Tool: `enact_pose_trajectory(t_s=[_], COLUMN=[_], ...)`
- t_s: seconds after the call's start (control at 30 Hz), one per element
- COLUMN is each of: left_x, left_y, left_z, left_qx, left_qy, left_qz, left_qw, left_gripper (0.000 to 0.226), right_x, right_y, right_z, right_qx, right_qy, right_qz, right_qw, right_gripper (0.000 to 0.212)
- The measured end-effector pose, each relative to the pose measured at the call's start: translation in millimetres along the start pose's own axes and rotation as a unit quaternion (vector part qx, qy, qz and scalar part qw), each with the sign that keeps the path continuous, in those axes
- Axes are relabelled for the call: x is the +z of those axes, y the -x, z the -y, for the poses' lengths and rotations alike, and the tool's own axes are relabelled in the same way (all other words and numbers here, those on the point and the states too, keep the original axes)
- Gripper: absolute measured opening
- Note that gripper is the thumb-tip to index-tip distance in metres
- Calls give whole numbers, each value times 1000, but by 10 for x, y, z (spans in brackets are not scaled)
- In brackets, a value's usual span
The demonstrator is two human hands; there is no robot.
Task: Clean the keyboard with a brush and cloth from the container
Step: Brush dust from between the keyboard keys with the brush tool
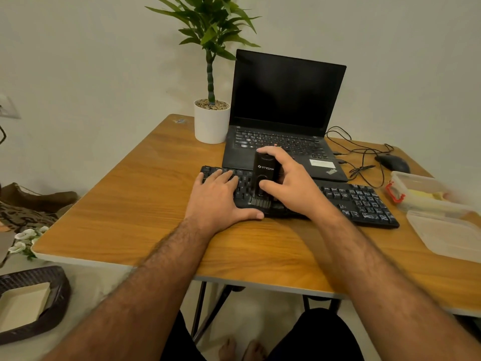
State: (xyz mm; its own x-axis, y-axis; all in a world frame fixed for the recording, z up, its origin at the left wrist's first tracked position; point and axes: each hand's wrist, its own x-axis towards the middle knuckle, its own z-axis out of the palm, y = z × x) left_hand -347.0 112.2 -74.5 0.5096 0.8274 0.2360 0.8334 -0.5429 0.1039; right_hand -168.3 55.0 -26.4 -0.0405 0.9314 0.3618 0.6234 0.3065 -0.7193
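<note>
Right hand gripped the black brush (bristles down) on the keyboard; left hand lay flat, fingers straight, holding nothing.

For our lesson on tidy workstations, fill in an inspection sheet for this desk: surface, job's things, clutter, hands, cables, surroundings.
Surface: wooden-topped table, small stain at far corner.
Job's things: black external keyboard; black upright brush, bristles on keys; clear plastic container, red clasp, yellow item inside; its clear lid beside it.
Clutter: open black laptop, black mouse, white potted plant.
Hands: left hand flat on keyboard; right hand grips brush.
Cables: black cables tangled behind keyboard.
Surroundings: dark woven basket, white flowers.
</note>
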Motion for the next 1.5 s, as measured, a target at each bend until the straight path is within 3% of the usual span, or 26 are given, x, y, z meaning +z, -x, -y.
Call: enact_pose_trajectory(t_s=[0.2, 0.43, 0.6, 0.67, 0.83, 1.0, 1.2, 1.5], left_x=[28, -1, -17, -19, -10, -5, -5, -3], left_y=[3, 6, 6, 5, 16, 11, 19, 3], left_z=[11, -4, -10, -11, -11, -1, -15, -13], left_qx=[3, -2, -5, -4, -3, -5, -5, -4], left_qy=[3, 0, 0, -3, -3, 2, -1, 6], left_qz=[-8, 6, 10, 11, 7, 8, 10, 12], left_qw=[1000, 1000, 1000, 1000, 1000, 1000, 1000, 1000], left_gripper=[123, 126, 125, 125, 123, 123, 123, 122], right_x=[199, -192, -106, 60, 108, -259, -52, -227], right_y=[11, 58, -26, 15, 174, 84, 10, 157], right_z=[50, -56, 25, 40, -8, -50, -33, -139], right_qx=[-3, 22, 21, 15, -10, 30, 33, 18], right_qy=[-69, -18, -38, -22, -11, -27, -27, -35], right_qz=[-20, 60, -42, -49, -6, 72, -55, 20], right_qw=[997, 998, 998, 998, 1000, 997, 998, 999], right_gripper=[62, 60, 63, 64, 63, 61, 69, 61])
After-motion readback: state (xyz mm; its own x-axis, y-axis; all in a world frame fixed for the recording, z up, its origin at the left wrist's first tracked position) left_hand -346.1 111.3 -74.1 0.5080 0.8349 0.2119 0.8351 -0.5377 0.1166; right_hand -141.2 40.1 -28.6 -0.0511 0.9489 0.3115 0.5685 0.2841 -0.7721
